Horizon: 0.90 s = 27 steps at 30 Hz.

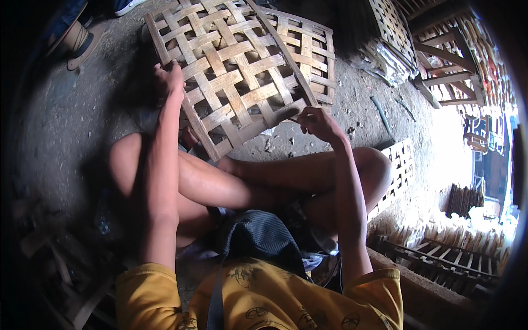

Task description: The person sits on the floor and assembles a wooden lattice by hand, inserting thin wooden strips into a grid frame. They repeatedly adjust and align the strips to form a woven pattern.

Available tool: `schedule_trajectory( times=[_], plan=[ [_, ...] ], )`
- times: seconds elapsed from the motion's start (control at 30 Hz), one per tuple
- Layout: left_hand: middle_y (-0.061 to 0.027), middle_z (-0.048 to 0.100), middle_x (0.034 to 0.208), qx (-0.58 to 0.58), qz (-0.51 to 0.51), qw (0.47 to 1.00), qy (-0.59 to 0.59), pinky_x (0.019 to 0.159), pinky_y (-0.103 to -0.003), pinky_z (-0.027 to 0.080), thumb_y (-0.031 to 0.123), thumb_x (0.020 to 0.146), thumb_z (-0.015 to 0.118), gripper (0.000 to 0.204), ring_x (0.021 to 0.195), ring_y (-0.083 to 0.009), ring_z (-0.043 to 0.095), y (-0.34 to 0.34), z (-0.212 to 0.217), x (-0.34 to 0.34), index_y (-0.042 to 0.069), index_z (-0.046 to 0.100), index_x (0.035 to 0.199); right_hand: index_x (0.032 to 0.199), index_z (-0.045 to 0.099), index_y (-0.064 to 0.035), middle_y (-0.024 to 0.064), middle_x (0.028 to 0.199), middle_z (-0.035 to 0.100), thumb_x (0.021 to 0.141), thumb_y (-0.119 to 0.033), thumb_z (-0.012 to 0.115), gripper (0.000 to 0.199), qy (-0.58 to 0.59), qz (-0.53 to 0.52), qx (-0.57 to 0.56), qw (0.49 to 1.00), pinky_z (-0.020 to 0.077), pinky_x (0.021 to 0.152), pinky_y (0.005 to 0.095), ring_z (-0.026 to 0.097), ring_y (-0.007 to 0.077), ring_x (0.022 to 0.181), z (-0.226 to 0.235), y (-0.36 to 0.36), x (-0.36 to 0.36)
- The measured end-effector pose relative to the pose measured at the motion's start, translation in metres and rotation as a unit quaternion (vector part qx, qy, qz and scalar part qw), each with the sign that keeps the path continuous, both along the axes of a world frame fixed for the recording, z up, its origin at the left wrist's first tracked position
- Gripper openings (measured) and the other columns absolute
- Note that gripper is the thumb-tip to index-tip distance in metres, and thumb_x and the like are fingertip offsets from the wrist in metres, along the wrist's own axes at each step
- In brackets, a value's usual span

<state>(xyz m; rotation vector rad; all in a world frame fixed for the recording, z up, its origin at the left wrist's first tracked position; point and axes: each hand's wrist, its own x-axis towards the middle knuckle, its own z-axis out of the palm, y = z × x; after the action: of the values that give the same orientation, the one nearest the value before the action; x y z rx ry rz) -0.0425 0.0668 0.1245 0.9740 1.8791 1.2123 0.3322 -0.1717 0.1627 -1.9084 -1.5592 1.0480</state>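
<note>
A square panel of woven bamboo strips (pixel 231 71) lies tilted on the ground in front of my crossed legs. My left hand (pixel 168 78) grips its left edge, fingers curled over a strip. My right hand (pixel 317 122) is closed on the end of a thin bamboo strip (pixel 297 116) at the panel's lower right corner. A second woven panel (pixel 313 52) lies partly under the first, behind it to the right.
Stacked woven panels and wooden frames (pixel 440 60) stand at the back right. A pale woven piece (pixel 399 165) lies beside my right knee. Cut bamboo pieces (pixel 467 231) are piled at the right. A sandalled foot (pixel 74 38) is at the far left on the dirt floor.
</note>
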Motion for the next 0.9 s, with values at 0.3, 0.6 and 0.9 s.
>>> schedule_trajectory(
  times=[0.3,0.6,0.9],
  plan=[
    [-0.015,0.044,0.142,0.019,0.002,0.999,-0.042,0.051,-0.03,0.051,0.037,0.094,0.07,0.073,0.105,-0.0246,0.06,0.002,-0.002,-0.002,0.006,0.037,0.152,0.1,0.071,-0.0031,0.0108,0.08,0.075,0.095,-0.014,0.065,0.013,-0.087,0.016,0.102,0.991,0.0549,0.067,0.0364,0.072,0.0191,0.074,-0.008,0.007,-0.014],
    [-0.0158,0.045,0.138,0.01,0.005,0.999,-0.032,0.051,-0.03,0.051,0.036,0.094,0.07,0.074,0.103,-0.0241,0.06,-0.001,0.001,-0.017,0.006,0.036,0.153,0.095,0.069,-0.0024,0.0137,0.08,0.073,0.093,-0.009,0.065,0.008,-0.089,0.015,0.169,0.982,0.0556,0.068,0.0388,0.073,0.0219,0.077,-0.011,0.021,-0.028],
    [-0.0141,0.043,0.14,0.007,-0.002,0.999,-0.034,0.048,-0.029,0.05,0.037,0.095,0.071,0.072,0.098,-0.0226,0.059,-0.001,-0.003,-0.013,0.007,0.037,0.151,0.095,0.069,-0.0049,0.0169,0.081,0.073,0.092,-0.011,0.068,0.007,-0.09,-0.031,0.212,0.973,0.0555,0.066,0.0439,0.074,0.0307,0.075,-0.002,0.02,-0.024]
  ],
)
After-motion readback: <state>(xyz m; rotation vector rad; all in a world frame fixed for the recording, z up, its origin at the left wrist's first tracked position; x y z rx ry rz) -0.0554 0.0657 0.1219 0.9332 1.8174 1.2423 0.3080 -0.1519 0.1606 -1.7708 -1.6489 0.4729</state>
